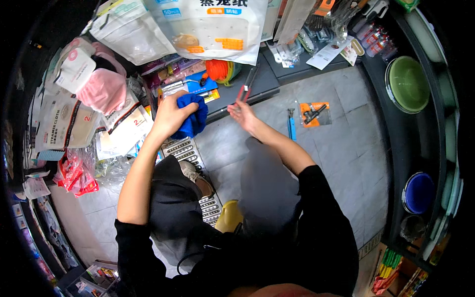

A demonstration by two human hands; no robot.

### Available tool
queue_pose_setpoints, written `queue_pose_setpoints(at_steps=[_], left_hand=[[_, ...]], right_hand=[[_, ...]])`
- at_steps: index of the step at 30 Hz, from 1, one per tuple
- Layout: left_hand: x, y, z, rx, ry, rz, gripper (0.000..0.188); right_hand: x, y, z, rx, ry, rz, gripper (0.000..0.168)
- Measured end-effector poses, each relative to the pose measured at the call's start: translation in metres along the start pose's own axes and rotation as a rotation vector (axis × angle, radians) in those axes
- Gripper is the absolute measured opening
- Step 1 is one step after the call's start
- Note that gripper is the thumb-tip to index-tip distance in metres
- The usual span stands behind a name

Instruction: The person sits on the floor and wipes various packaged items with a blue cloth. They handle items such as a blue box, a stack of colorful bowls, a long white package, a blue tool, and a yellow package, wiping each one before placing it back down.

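My left hand (172, 113) grips a crumpled blue cloth (193, 117) at the front edge of the low dark shelf (259, 83). In my right hand (243, 115) is a narrow tool with red-and-black handles (243, 92), its far end pointing away over the shelf; its exact kind cannot be told. Between and beyond the hands, an orange-red coil (217, 70) lies beside a blue-carded packaged item (202, 82). On the floor right of my right arm are a light-blue handled tool (291, 124) and a black part on an orange card (314, 114).
Hanging white packets (215, 29) overhang the shelf. Packaged cloths (70, 122) and a pink fabric item (104, 89) crowd the left. Green (409, 84) and blue basins (419, 193) stand on the right shelf. A metal drain grate (182, 148) and a yellow object (229, 217) are near my legs.
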State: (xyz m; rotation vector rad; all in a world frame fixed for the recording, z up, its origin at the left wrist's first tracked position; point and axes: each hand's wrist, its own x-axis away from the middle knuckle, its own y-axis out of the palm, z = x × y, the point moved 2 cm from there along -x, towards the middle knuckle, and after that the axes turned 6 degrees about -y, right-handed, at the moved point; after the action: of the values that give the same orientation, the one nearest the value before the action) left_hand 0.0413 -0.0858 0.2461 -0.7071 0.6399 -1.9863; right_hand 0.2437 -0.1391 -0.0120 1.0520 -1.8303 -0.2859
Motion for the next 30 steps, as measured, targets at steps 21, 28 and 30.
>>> queue_pose_setpoints(at_steps=[21, 28, 30], left_hand=[[-0.009, 0.067, 0.024, 0.327, -0.007, -0.238, 0.025], [-0.008, 0.084, 0.024, 0.293, -0.02, -0.34, 0.023], [-0.012, 0.086, 0.025, 0.289, -0.034, -0.324, 0.024]], right_hand=[[-0.032, -0.077, -0.023, 0.361, -0.148, 0.103, 0.049], [-0.051, -0.069, -0.056, 0.186, -0.287, 0.146, 0.038], [-0.055, -0.048, -0.055, 0.272, -0.263, 0.123, 0.037]])
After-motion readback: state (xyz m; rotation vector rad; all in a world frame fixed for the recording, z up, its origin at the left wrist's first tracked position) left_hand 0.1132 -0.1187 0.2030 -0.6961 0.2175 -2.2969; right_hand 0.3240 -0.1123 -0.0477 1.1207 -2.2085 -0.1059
